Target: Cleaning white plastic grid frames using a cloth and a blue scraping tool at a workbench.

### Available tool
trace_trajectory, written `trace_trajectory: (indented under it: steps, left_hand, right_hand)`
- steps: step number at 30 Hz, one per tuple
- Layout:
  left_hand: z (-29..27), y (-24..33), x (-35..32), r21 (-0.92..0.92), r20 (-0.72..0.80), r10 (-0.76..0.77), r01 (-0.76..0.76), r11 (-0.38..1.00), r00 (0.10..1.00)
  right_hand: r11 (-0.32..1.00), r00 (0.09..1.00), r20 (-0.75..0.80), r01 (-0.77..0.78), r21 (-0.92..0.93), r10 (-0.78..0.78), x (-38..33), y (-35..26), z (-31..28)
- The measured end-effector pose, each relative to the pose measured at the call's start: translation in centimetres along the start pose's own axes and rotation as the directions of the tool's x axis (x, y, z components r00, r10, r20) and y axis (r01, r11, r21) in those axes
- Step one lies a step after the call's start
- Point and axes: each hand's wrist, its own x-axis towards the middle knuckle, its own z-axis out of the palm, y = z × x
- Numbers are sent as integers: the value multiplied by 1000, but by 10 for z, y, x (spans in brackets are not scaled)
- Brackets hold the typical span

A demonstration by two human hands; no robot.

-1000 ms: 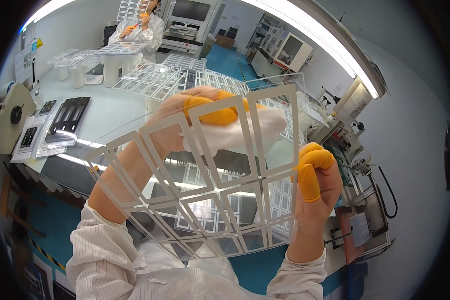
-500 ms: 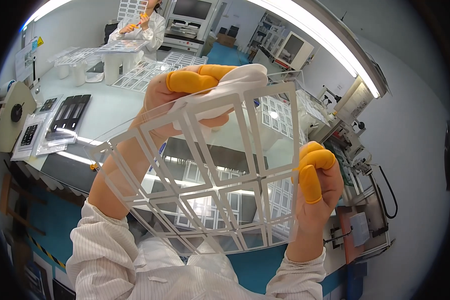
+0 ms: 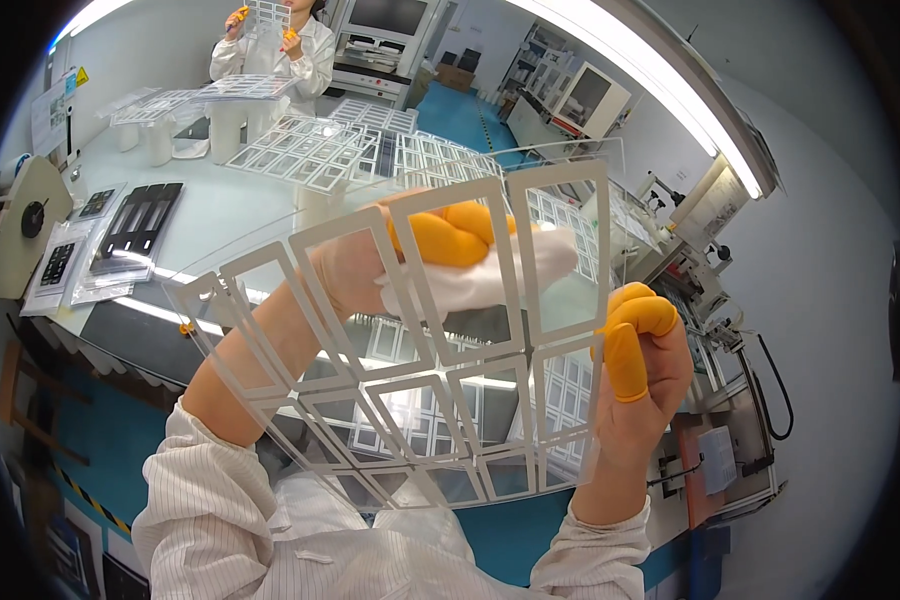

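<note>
In my right hand (image 3: 642, 350), the right edge of a clear sheet (image 3: 526, 348) printed with a grid of white rectangular frames is pinched between fingertips in orange finger cots. The sheet is tilted in front of my chest, and I see through it. Behind its upper part is my left hand (image 3: 445, 238), also with orange cots, its fingers closed over a folded white cloth (image 3: 475, 285). The cloth lies close against the sheet's far face; whether it touches everywhere I cannot tell. Through the sheet, more white-framed sheets show below.
Across the glossy table (image 3: 210, 225), a person in a white coat (image 3: 315, 55) holds up a similar sheet. Several framed sheets (image 3: 300, 150) rest on white cylinders there. Black panels (image 3: 142, 225) in clear bags lie at left. Equipment (image 3: 715, 330) lines the right side.
My left hand with the cloth has moved from the sheet's top edge down and right, behind the upper frames. The person opposite has raised their sheet with both hands spread apart.
</note>
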Motion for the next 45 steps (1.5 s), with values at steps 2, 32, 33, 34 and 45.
trace_trajectory:
  steps: [2,32,33,34,45]
  left_hand:
    - [6,-10,-1,174,-301,23,32,984,953]
    - [27,-5,2,-186,-109,136,-155,970,985]
    - [25,-5,2,-176,-117,192,-211,961,974]
    - [23,-6,-1,-172,-118,194,-213,962,974]
    - [32,-10,-6,-190,-91,157,-172,967,983]
  right_hand:
    - [1000,1000,-3,16,-17,-16,0,-4,1]
    - [999,1000,-27,11,-37,-12,-6,-3,3]
    - [999,1000,-25,13,-33,-14,-6,-3,4]
    - [1000,1000,-23,15,-22,-16,-6,-4,5]
    - [1000,999,-22,22,7,-22,-7,-3,6]
